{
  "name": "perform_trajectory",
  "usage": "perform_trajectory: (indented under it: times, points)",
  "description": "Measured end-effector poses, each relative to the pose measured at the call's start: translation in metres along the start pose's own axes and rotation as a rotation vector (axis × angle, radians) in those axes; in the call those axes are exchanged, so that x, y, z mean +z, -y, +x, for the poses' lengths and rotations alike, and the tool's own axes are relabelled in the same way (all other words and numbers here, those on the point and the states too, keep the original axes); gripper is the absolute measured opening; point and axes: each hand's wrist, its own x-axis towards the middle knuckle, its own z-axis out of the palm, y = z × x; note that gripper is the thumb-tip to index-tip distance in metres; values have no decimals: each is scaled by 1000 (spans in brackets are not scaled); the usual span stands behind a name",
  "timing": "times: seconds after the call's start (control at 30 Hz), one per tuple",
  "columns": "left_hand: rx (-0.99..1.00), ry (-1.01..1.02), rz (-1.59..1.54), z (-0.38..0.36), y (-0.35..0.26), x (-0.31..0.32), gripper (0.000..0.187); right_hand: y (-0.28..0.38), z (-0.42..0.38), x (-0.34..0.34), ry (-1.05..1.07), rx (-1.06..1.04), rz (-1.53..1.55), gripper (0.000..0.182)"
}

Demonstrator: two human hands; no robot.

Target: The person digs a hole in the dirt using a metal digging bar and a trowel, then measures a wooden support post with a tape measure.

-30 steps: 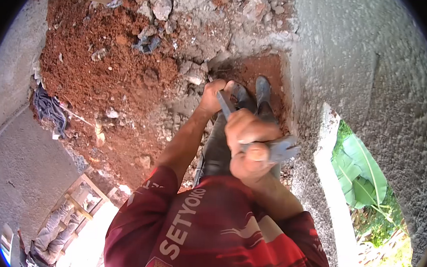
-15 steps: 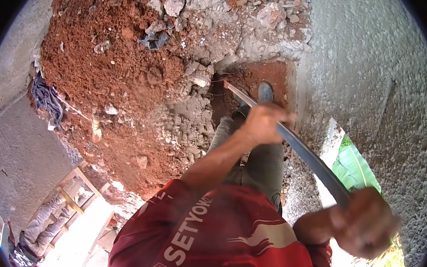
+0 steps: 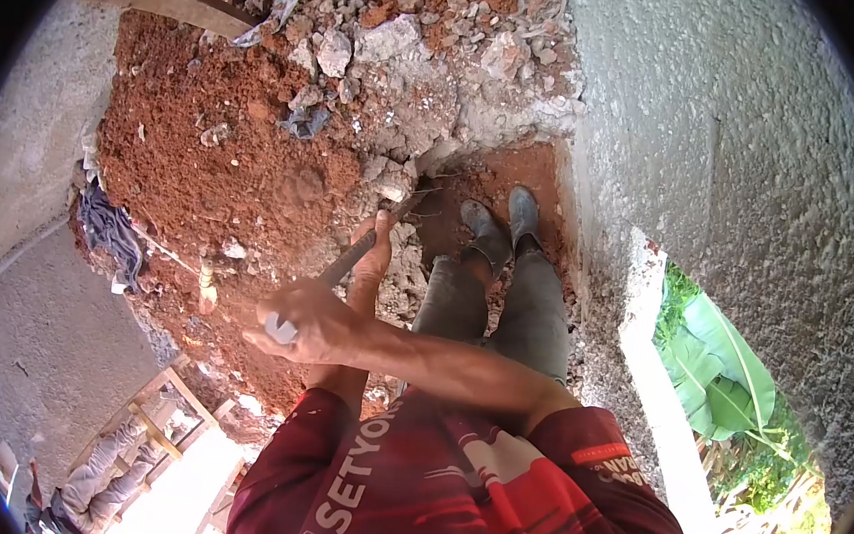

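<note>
A long dark metal bar slants from the lower left up toward the pit, gripped in both my hands. My right hand crosses over to the left and is closed around its near end, where a pale round butt shows. Farther along, my left hand is wrapped around the bar beside the broken edge of the pit. The bar's far end meets the pit's shaded left side, and its tip is hard to make out. My boots stand on the red soil of the pit floor.
A heap of loose red soil with rocks lies left of the pit. A rough grey wall rises on the right. Dark cloth lies far left. Near a wooden frame, another person's legs show.
The bar has swung from my right side to my left, its near end now over the soil heap. My right hand has crossed my body, and my left hand has moved left too.
</note>
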Motion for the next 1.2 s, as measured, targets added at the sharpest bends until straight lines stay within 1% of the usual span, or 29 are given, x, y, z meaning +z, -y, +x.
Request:
perform_trajectory:
  times: [0.07,0.1,0.13,0.2,0.23,0.27,0.3,0.37,0.43,0.47,0.5,0.53,0.57,0.6,0.63,0.67,0.7,0.73,0.77,0.83,0.9,0.93,0.97,1.0,1.03,1.07,1.1,1.17,1.2]
  points:
    - [3,39,82,-1,-56,0,35,11,-7,-41,-93,-54,56,30]
    - [-4,85,165,-5,-85,8,35,39,-11,-82,-128,-12,261,27]
    - [249,-82,79,-13,-102,29,36,60,-25,-117,-200,-3,287,28]
    - [419,155,-281,-17,-146,45,41,103,-53,-185,-344,9,339,29]
    - [530,109,-320,-27,-183,50,39,133,-59,-209,-361,-35,367,32]
    - [554,183,-309,-37,-204,57,35,163,-65,-233,-377,-80,395,35]
    - [700,125,-351,-44,-231,53,40,192,-71,-257,-391,-126,422,38]
    - [737,142,-357,-46,-236,63,38,218,-92,-276,-419,-154,383,38]
    - [686,220,-344,-46,-219,73,34,157,-92,-251,-569,-198,400,35]
    - [703,141,-329,-32,-187,82,33,113,-87,-231,-634,-190,474,36]
    - [572,82,-253,-16,-137,96,33,70,-81,-211,-701,-186,548,36]
    - [400,242,-65,3,-86,92,32,33,-91,-182,-615,28,-124,28]
    - [528,150,45,9,-43,88,15,-5,-101,-152,-502,173,-807,20]
    - [474,108,-93,10,-26,79,21,-5,-73,-128,-454,-28,-435,17]
    - [566,-64,-65,11,-30,63,26,-4,-45,-104,-355,-199,-55,17]
    - [422,-22,-14,0,-26,42,28,-5,-38,-83,-266,-197,-68,17]
    - [124,49,-14,-10,-30,21,29,-3,-29,-63,-135,-180,85,26]
    - [167,-1,70,-15,-14,12,28,-2,-22,-43,-10,-144,235,36]
    - [200,-48,182,-15,1,9,29,-5,-18,-13,-88,-237,50,42]
    - [-2,-51,84,-24,1,1,30,-5,-17,1,-72,-316,-103,42]
    - [12,-32,-104,-36,-16,-2,22,9,-33,-4,-36,-65,55,42]
    - [91,-28,-51,-35,-29,2,22,17,-38,-24,-18,1,111,40]
    - [145,40,-113,-32,-38,10,28,39,-34,-57,-78,-23,43,36]
    - [366,0,-295,-30,-39,31,36,60,-36,-88,-143,80,45,35]
    - [356,148,-277,-32,-68,31,38,77,-46,-116,-229,108,275,39]
    - [444,159,-360,-33,-117,27,42,102,-47,-151,-230,48,371,44]
    - [447,147,-426,-42,-143,42,42,127,-48,-186,-226,-13,468,50]
    - [705,81,-486,-56,-203,43,42,187,-53,-228,-274,-89,431,51]
    - [726,104,-483,-63,-232,37,42,217,-56,-245,-276,-94,386,52]
